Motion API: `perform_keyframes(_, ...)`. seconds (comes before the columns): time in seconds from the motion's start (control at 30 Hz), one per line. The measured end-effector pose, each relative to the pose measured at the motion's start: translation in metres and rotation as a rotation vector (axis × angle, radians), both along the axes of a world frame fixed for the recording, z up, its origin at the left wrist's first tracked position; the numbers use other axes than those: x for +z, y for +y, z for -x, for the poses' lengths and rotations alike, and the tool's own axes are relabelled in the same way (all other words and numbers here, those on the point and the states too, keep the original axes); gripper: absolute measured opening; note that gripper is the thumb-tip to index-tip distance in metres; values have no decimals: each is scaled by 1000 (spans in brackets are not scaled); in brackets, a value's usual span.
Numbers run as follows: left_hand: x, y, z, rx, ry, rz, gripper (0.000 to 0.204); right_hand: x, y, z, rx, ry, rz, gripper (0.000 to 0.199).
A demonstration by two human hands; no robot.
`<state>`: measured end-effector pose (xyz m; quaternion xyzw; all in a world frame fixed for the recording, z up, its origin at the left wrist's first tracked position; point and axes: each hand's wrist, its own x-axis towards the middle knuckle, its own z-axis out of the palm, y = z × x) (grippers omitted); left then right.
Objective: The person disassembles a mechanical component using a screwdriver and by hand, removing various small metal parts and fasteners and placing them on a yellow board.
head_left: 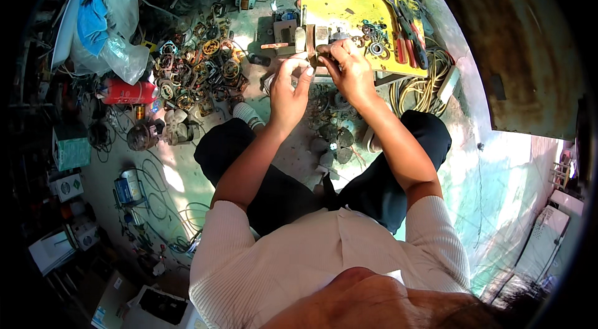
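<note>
Bending close together, the left hand (pixel 289 94) and right hand (pixel 351 74) meet at a brownish, flat-sided metal block (pixel 312 32), which stands at the left edge of a smooth but smudged yellow tabletop (pixel 341 4). The left thumb and fingers curl toward the block's near end; the right fingers fold beside it, thumb reaching across. Whether either set is clamped on something (the fingertips hide it) I cannot tell. Right of them lie a round, shiny metal ring (pixel 377 49) and slim tools with red grips (pixel 410 54). Left on the floor spreads a tangled heap of rounded, coppery parts (pixel 205 67), near crinkled clear plastic (pixel 128 58).
</note>
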<state>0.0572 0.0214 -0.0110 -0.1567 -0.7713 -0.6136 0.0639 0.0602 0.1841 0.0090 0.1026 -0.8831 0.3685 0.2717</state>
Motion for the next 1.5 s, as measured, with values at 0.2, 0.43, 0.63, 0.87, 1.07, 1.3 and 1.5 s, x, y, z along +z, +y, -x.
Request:
perform_keyframes(0.2,-4,-4,4,18,52,20,19,1,6,5,41,17,-111,10)
perform_keyframes(0.43,8,-7,7,25,3,11,15,12,16,-6,3,-124,67,9)
perform_keyframes(0.63,13,-1,4,-25,-11,-63,14,25,10,-22,157,-261,291,10)
perform_keyframes(0.87,10,0,6,-35,49,-38,14,26,12,-23,108,-219,189,11)
perform_keyframes(1.07,9,1,6,-72,19,-27,14,19,17,-25,107,-183,138,13)
perform_keyframes(1.3,13,-5,1,-99,25,74,12,24,17,-30,132,-356,261,13)
perform_keyframes(1.5,7,-10,0,-163,47,128,11,9,19,-36,187,-565,275,19)
